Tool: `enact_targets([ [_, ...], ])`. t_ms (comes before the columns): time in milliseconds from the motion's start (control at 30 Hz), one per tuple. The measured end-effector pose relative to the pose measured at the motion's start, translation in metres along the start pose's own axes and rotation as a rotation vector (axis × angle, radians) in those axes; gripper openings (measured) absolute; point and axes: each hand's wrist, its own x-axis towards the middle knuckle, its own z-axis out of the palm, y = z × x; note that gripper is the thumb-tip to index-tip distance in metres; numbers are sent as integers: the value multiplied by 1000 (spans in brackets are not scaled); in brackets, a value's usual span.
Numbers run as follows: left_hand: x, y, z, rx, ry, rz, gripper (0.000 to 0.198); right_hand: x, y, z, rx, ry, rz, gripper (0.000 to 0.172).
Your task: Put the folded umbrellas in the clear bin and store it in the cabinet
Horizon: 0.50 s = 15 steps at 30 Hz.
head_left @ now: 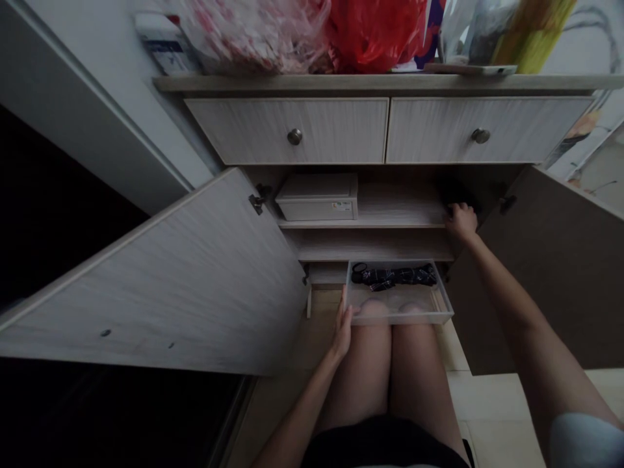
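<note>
A clear plastic tray (400, 319) rests on my knees, with a dark patterned folded umbrella (400, 275) lying along its far side. My left hand (344, 325) grips the tray's left edge. Reaching into the right end of the cabinet's upper shelf (400, 205), my right hand (461, 220) touches a dark object (455, 190), its fingers curled. Shadow hides that object's shape and how firmly it is held. At the shelf's left end sits a white lidded box (319, 197) with a small label.
Open cabinet doors stand on the left (195, 279) and the right (550, 273). Above are two closed drawers (312, 130). The cabinet top (302, 83) bears a red plastic bag (375, 36), a clear bag, a white bottle (168, 49) and a yellow item (536, 32).
</note>
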Motion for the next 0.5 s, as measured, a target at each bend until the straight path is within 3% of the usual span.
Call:
enact_targets([
  [67, 0, 0, 0, -2, -2, 6, 90, 20, 6, 1, -76, -32, 123, 45],
  [200, -2, 1, 0, 1, -1, -1, 89, 36, 8, 10, -87, -154, 216, 47],
  [500, -2, 5, 1, -6, 27, -27, 92, 37, -3, 17, -42, -100, 324, 49],
])
